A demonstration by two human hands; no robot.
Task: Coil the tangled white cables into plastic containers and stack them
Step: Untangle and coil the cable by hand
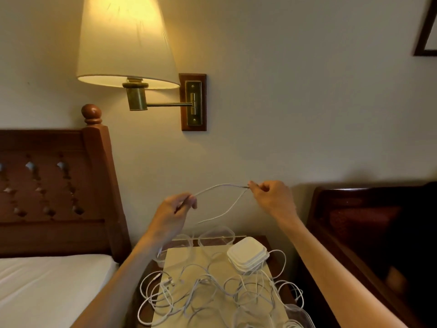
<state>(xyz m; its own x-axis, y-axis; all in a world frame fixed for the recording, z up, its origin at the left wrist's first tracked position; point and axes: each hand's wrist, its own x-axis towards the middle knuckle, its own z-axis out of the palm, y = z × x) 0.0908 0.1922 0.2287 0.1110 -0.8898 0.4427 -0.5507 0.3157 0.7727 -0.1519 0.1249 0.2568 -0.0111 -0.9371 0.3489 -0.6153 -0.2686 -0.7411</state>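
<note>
Freeing one white cable above the tangle: left hand and right hand pinch it; next, probably winding loops for a plastic container.

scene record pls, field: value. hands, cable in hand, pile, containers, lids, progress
left hand: raised, pinches the held cable
right hand: raised, pinches the cable's plug end
held cable: spans between both hands, a loop hangs down toward the nightstand
cable pile: tangled white cables on the nightstand
containers: clear, open, at the back; no cable seen inside
lids: white stack, right of centre
progress: no coil finished yet, nothing stacked
</note>
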